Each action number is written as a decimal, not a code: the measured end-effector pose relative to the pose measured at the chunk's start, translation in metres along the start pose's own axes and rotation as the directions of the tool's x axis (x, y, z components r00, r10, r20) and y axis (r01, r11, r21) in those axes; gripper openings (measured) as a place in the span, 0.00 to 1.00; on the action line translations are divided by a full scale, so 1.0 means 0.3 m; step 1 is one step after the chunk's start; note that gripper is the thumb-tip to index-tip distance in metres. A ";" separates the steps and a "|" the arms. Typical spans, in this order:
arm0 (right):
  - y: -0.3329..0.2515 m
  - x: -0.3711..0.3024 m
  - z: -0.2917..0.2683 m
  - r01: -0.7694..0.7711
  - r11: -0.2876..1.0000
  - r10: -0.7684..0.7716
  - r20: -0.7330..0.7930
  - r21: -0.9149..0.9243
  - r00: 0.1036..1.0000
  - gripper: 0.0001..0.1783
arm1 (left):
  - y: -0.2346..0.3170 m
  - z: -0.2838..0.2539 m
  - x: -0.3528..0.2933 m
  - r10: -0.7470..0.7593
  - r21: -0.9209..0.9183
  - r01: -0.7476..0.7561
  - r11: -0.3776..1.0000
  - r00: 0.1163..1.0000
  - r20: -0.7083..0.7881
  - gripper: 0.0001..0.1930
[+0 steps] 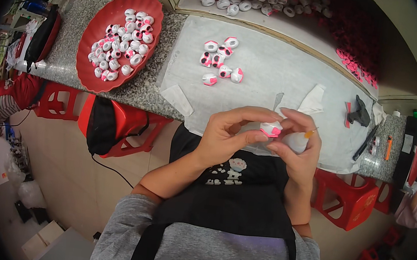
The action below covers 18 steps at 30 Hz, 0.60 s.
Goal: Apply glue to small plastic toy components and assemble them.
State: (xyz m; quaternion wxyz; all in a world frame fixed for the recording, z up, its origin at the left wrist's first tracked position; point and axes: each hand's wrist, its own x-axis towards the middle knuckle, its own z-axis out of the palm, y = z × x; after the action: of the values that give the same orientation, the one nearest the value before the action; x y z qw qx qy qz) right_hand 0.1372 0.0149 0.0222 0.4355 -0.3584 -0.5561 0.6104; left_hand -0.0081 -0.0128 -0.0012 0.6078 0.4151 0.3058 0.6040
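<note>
Above the table's near edge, my left hand (223, 134) pinches a small white-and-pink toy head (270, 129) between thumb and fingers. My right hand (300, 155) is curled around a small whitish squeeze bottle (296, 141) with a yellow-amber tip pointing up and to the right. The right fingertips come close to the toy head; whether they touch it I cannot tell. White paper (270, 75) covers the work surface beneath. Several similar toy heads (225, 72), white with pink and black parts, lie in a loose group on it, farther off and to the left.
A red scalloped tray (91, 31) full of toy heads stands at the left. A shelf at the back holds many white pieces (244, 5) and pink pieces (352, 64). Paper scraps (177, 100), a black crumpled item (359, 111) and an orange pen (388, 148) lie around. Red stools (346, 200) stand below.
</note>
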 end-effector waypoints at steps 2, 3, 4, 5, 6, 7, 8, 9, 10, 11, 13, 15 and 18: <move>0.011 0.005 0.001 -0.029 0.998 0.028 0.014 0.047 0.999 0.20 | -0.009 -0.004 0.001 0.071 0.006 -0.071 0.997 0.997 0.044 0.13; 0.018 0.006 0.001 -0.059 0.994 0.057 0.030 0.094 0.998 0.18 | -0.007 -0.003 0.002 0.071 0.007 -0.071 0.997 0.996 0.045 0.13; 0.025 0.004 -0.007 -0.083 0.983 0.079 0.032 0.164 0.996 0.15 | -0.004 -0.002 0.004 0.049 -0.012 -0.049 0.999 0.997 0.052 0.13; 0.033 0.004 -0.010 -0.083 0.982 0.078 0.034 0.167 0.996 0.15 | -0.003 -0.003 0.002 0.027 -0.029 -0.026 0.999 0.998 0.056 0.13; 0.040 0.005 -0.010 -0.069 0.982 0.063 0.040 0.178 0.997 0.14 | -0.005 -0.006 0.001 0.028 -0.025 -0.026 0.999 0.998 0.054 0.13; 0.045 0.007 -0.008 -0.055 0.981 0.047 0.046 0.188 0.998 0.14 | -0.011 -0.010 -0.001 0.056 0.011 -0.057 0.998 0.997 0.058 0.12; 0.045 0.009 -0.006 -0.052 0.980 0.044 0.047 0.190 0.998 0.14 | -0.016 -0.013 0.001 0.086 0.047 -0.089 0.995 0.994 0.065 0.12; 0.044 0.010 -0.003 -0.059 0.979 0.052 0.041 0.193 0.998 0.14 | -0.020 -0.014 0.002 0.088 0.049 -0.091 0.995 0.994 0.067 0.12; 0.043 0.010 -0.001 -0.066 0.978 0.060 0.036 0.196 0.998 0.14 | -0.023 -0.013 0.000 0.084 0.031 -0.086 0.996 0.995 0.054 0.11; 0.045 0.010 0.000 -0.062 0.979 0.056 0.038 0.197 0.998 0.14 | -0.024 -0.012 -0.001 0.081 0.013 -0.082 0.997 0.996 0.040 0.11; 0.049 0.009 0.000 -0.107 0.976 0.101 0.037 0.190 0.994 0.14 | -0.021 -0.013 -0.001 0.056 -0.023 -0.055 0.998 0.998 0.030 0.11; 0.051 0.006 0.005 -0.124 0.973 0.119 0.035 0.196 0.992 0.14 | -0.020 -0.013 -0.003 0.030 -0.065 -0.029 0.997 0.999 0.020 0.10; 0.054 0.009 0.012 -0.132 0.969 0.130 0.021 0.211 0.991 0.13 | -0.017 -0.017 -0.005 0.023 -0.036 -0.022 0.999 1.000 0.017 0.09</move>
State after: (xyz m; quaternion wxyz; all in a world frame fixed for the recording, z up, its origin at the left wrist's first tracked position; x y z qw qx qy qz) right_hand 0.1308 0.0161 0.0068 0.4279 -0.3438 -0.4647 0.6948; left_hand -0.0103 -0.0134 -0.0082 0.6110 0.4126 0.2848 0.6126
